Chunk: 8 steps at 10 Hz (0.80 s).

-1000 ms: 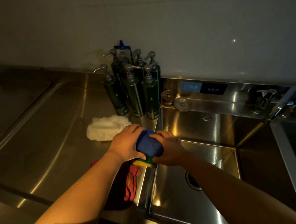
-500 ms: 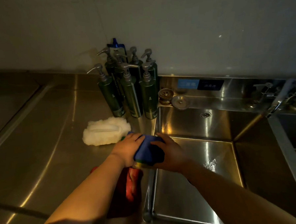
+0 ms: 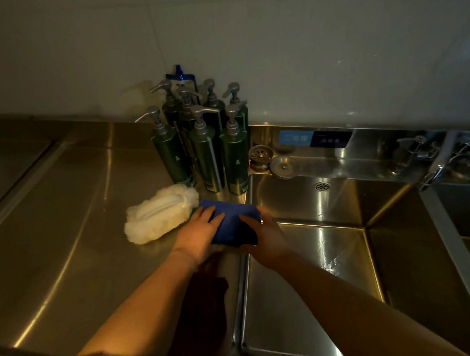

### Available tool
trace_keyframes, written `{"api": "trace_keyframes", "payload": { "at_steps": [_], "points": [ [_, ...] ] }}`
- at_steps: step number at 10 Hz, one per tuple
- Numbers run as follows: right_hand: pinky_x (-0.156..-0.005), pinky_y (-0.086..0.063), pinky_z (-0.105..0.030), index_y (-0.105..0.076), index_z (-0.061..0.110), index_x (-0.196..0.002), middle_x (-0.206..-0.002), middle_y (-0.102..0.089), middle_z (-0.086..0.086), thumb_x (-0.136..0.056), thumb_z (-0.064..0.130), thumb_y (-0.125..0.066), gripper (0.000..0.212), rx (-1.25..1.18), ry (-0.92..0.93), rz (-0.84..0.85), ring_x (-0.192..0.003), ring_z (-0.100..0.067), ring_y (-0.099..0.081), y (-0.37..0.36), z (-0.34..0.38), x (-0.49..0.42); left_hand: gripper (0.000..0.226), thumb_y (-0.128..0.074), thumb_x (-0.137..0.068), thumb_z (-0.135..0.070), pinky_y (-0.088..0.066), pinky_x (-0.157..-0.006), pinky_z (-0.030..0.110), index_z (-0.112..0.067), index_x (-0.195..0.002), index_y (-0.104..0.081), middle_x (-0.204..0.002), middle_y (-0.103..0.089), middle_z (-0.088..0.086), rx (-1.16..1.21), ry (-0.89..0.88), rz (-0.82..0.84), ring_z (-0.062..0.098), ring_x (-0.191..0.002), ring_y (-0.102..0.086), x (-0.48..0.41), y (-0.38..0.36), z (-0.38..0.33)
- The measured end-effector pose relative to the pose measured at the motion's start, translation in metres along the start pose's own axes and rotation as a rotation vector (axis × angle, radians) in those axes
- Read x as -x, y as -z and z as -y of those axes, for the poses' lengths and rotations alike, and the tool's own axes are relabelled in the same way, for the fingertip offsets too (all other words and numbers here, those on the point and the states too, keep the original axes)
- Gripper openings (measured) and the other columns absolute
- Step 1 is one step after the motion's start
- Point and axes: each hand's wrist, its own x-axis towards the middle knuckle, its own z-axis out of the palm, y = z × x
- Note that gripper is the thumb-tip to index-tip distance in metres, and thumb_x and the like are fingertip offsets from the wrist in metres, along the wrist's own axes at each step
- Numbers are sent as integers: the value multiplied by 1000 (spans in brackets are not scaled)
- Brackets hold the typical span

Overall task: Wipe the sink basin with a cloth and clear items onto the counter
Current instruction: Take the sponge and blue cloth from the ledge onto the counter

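Blue cloth [image 3: 235, 226] had dropped toward the counter [image 3: 67, 214] (nine o'clock of the sink basin [image 3: 330, 295]); left hand [image 3: 197, 234] and right hand [image 3: 264, 233] gripped its ends. Recommend flattening before wiping.

hands: two, left hand [image 3: 201, 234] and right hand [image 3: 264, 236]
blue cloth [image 3: 230, 221]: one
green pump bottles [image 3: 207, 157]: seven, by their pump heads
blue spray top [image 3: 179, 73]: one
white fluffy pad [image 3: 157, 217]: one
dark red cloth [image 3: 202, 302]: one
strainer basket [image 3: 258, 156]: one
flat drain cover [image 3: 283, 164]: one
sink basins [image 3: 316, 296]: two, the second cut off at the right
backsplash labels [image 3: 294, 138]: two
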Motion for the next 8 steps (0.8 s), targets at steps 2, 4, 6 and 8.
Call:
{"api": "trace_keyframes", "payload": {
  "at_steps": [2, 4, 6, 8],
  "points": [
    [-101, -33, -15, -32, 19, -143, -149, -24, -11, -79, 26, -72, 75, -158, -55, -9, -133, -28, -34, -3, 5, -5, 78, -60, -88, -24, -18, -115, 37, -21, -149, -11, -157, -2, 11, 93, 112, 19, 32, -141, -15, -1, -3, 1],
    [-102, -35, -35, -43, 17, -138, -151, -19, -11, -80, 19, -69, 64, -67, -64, -84, -132, -36, -34, 7, 6, -5, 71, -51, -94, -15, -16, -116, 38, -21, -150, -9, -158, 2, 10, 176, 105, 22, 33, -142, -13, -12, -7, -7],
    [-104, -32, -29, -31, 24, -143, -152, -21, -9, -86, 24, -64, 66, 0, -28, -80, -132, -24, -36, 12, 2, -5, 69, -52, -94, -25, -18, -115, 39, -31, -149, -11, -158, 2, 7, 158, 18, -10, 34, -141, -14, -17, -5, -2],
    [-99, -26, -19, -43, 24, -137, -156, -12, -7, -83, 24, -68, 60, -40, 16, -154, -132, -25, -35, 12, 7, -5, 59, -50, -95, -27, -16, -114, 38, -27, -148, -25, -156, -13, 9, 138, -17, -170, 35, -137, -19, -10, -7, 10]
  ]
}}
